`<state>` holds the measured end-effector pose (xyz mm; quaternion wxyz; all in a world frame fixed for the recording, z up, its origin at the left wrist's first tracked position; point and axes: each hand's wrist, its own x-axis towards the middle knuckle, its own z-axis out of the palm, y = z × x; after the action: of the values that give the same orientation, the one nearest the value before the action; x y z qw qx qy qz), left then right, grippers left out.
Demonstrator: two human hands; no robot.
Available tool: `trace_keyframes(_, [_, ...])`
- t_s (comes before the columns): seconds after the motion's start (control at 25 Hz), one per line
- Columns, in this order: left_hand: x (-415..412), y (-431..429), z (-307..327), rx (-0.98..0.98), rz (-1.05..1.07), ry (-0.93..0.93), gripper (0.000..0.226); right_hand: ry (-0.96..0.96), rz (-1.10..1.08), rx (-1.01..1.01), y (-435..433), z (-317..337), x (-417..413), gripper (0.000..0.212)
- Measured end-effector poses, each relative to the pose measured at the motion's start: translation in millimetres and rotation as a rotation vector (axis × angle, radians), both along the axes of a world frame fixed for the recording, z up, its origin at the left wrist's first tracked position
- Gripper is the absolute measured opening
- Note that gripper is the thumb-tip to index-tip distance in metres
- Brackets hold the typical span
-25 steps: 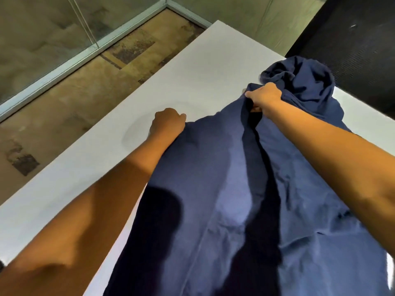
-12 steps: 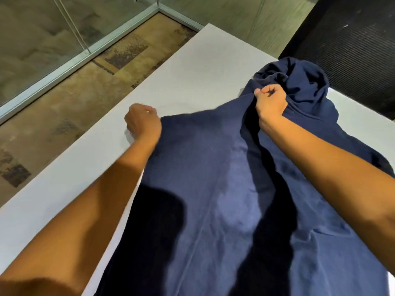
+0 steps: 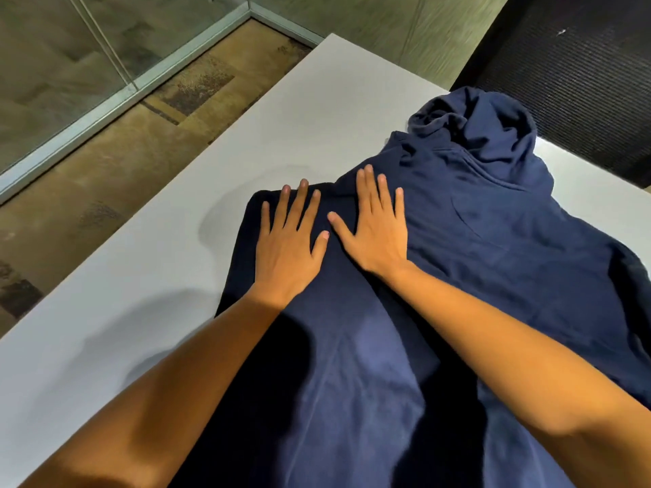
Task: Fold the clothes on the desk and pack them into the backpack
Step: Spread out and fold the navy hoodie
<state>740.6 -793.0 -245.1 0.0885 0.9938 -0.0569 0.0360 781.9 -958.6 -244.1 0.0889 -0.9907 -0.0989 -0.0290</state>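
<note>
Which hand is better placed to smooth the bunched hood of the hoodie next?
Probably the right hand: it lies flat closer to the hood, while the left hand rests nearer the hoodie's left edge.

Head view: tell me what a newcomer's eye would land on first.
A dark blue hoodie sprawls across the white desk, its hood bunched at the far end. The left hand and right hand lie flat side by side on it, fingers spread.

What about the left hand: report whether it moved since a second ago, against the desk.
Yes. The left hand moved right, away from the left edge of the desk, and lies flat on the navy hoodie instead of gripping it.
</note>
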Motion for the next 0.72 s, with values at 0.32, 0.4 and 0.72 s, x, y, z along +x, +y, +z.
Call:
trace_keyframes(0.32, [-23.3,14.3,-3.7,0.009,0.007,0.017,0.071,0.001,-0.066,-0.101,5.4,3.6,-2.6,0.073])
trace_keyframes(0.4, [-16.0,19.4,-3.9,0.011,0.003,0.022,0.071,-0.023,0.11,-0.058,15.6,1.1,-44.4,0.069])
trace_keyframes(0.72, [-9.0,38.4,1.3,-0.009,-0.043,0.106,0.067,0.073,0.06,-0.072,-32.6,6.3,-173.9,0.056])
